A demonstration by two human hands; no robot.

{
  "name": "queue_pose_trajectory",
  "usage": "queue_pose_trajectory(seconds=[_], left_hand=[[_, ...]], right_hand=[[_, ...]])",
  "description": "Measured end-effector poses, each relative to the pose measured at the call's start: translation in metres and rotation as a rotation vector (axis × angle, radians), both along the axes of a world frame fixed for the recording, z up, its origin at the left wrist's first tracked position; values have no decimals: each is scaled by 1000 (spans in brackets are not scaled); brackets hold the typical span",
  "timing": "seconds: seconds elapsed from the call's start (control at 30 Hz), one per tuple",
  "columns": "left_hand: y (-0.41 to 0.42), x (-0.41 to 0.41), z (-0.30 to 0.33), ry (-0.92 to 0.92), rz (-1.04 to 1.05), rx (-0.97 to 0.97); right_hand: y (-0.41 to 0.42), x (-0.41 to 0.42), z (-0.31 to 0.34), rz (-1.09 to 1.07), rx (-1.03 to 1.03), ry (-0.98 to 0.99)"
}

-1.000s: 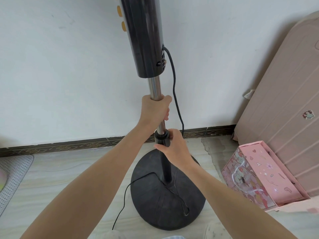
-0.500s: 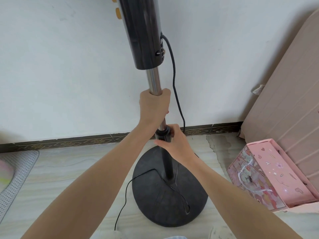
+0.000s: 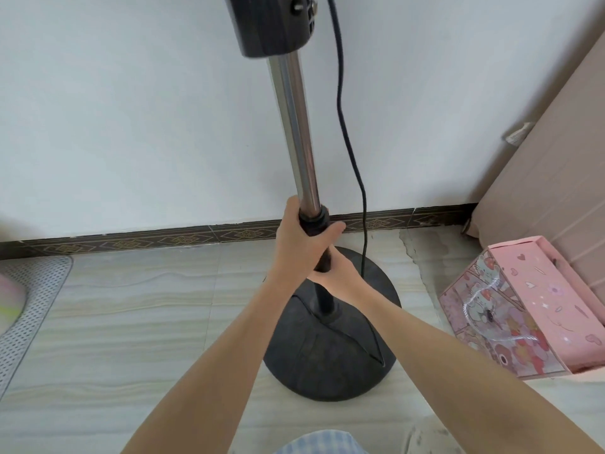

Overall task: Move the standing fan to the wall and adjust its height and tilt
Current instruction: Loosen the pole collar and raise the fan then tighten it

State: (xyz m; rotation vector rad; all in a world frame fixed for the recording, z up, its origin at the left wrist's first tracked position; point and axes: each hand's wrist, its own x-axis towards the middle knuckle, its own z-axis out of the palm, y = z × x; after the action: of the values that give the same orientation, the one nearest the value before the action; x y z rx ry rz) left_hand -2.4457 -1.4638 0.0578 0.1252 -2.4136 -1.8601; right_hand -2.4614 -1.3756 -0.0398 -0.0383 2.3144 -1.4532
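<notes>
Fan pole (image 3: 296, 132) now extended higher, left hand (image 3: 299, 239) lower, both grips closed around black collar (image 3: 315, 221)

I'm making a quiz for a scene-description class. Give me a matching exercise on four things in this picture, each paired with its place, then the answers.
Column A
1. round black fan base
2. thin black power cord
3. pink patterned gift box
4. left hand

Column B
a. on the floor at far right
b. wrapped around the black collar on the pole
c. on the tiled floor near the wall
d. hanging down beside the shiny metal pole

Pairs: 1-c, 2-d, 3-a, 4-b
</notes>
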Motion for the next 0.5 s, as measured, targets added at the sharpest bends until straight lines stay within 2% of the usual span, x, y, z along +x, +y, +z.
queue_pose_trajectory(seconds=[0.1, 0.23, 0.4, 0.5], left_hand=[[14, -4, -9, 53, 145, -39], [29, -10, -14, 105, 323, -7], [16, -19, -14, 126, 213, -23], [2, -22, -11, 90, 31, 47]], right_hand=[[-8, 1, -19, -119, -37, 2], [-21, 6, -27, -373, -242, 77], [-20, -2, -35, -320, -254, 89], [-18, -4, -36, -267, -228, 89]])
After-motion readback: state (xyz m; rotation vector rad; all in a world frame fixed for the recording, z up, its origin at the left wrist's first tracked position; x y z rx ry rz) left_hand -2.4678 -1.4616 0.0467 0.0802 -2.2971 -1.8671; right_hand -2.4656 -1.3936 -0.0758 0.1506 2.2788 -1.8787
